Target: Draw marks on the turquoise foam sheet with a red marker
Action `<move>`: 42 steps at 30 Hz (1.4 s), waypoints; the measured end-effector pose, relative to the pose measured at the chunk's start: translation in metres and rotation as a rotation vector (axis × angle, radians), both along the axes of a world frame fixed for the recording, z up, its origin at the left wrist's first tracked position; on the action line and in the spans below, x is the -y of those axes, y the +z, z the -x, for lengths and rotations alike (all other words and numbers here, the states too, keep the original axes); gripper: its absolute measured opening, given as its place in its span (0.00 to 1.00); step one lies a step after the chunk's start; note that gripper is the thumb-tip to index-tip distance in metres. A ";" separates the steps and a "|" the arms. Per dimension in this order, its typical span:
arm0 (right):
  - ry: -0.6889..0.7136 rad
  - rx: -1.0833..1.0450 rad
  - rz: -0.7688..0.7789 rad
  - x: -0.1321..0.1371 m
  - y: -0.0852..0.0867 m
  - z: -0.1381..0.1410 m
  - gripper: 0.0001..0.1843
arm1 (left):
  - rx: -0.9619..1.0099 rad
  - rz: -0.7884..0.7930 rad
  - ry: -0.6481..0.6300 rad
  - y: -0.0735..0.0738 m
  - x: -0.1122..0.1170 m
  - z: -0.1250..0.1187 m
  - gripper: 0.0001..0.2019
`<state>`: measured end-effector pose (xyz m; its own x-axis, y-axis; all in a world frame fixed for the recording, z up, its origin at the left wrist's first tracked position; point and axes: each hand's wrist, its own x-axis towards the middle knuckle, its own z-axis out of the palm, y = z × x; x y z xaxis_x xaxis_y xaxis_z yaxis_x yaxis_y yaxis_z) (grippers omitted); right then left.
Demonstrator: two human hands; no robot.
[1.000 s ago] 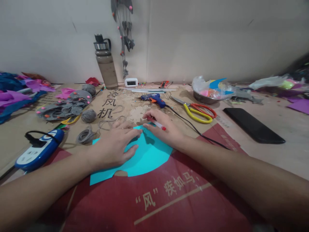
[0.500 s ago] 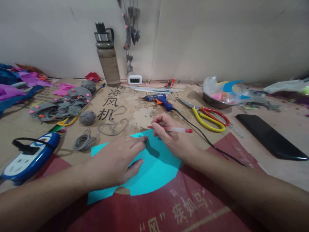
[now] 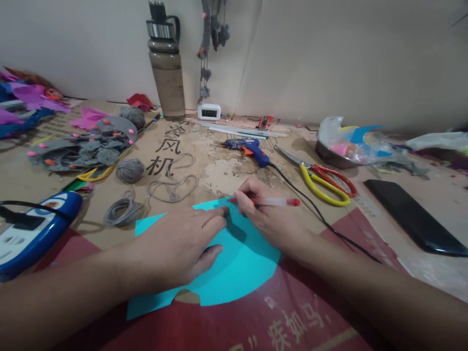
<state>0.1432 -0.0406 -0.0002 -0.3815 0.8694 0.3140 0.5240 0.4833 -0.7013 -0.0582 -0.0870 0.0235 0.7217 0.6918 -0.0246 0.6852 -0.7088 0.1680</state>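
Observation:
A turquoise sheet [image 3: 237,273] with a curved cut edge lies on the cardboard in front of me. My left hand [image 3: 183,239] rests flat on its left part, fingers stretched toward the top edge and the thumb apart. My right hand [image 3: 265,214] grips a red pen [image 3: 276,201] with a clear barrel. The pen's tip touches the sheet near its top edge, just beyond my left fingertips. Small dark marks show there, partly in shadow.
Beyond my hands lie a blue glue gun [image 3: 248,148] with its black cord, and red-yellow scissors [image 3: 321,183]. A black phone [image 3: 413,214] is at right. Grey yarn [image 3: 129,170], a power strip [image 3: 40,229] and grey felt pieces [image 3: 91,148] sit at left. A bottle [image 3: 168,83] stands behind.
The view has shifted, so most things sit a little differently in it. The pen tip now meets the sheet's upper edge; my left hand stays flat on the sheet.

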 end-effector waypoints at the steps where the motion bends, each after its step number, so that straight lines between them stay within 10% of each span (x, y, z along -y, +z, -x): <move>1: 0.001 0.004 0.007 0.000 0.000 0.000 0.15 | 0.003 0.003 0.001 0.000 0.000 0.000 0.12; 42: -0.024 0.041 -0.006 0.000 0.003 0.003 0.13 | -0.010 0.007 0.000 0.000 0.000 0.000 0.11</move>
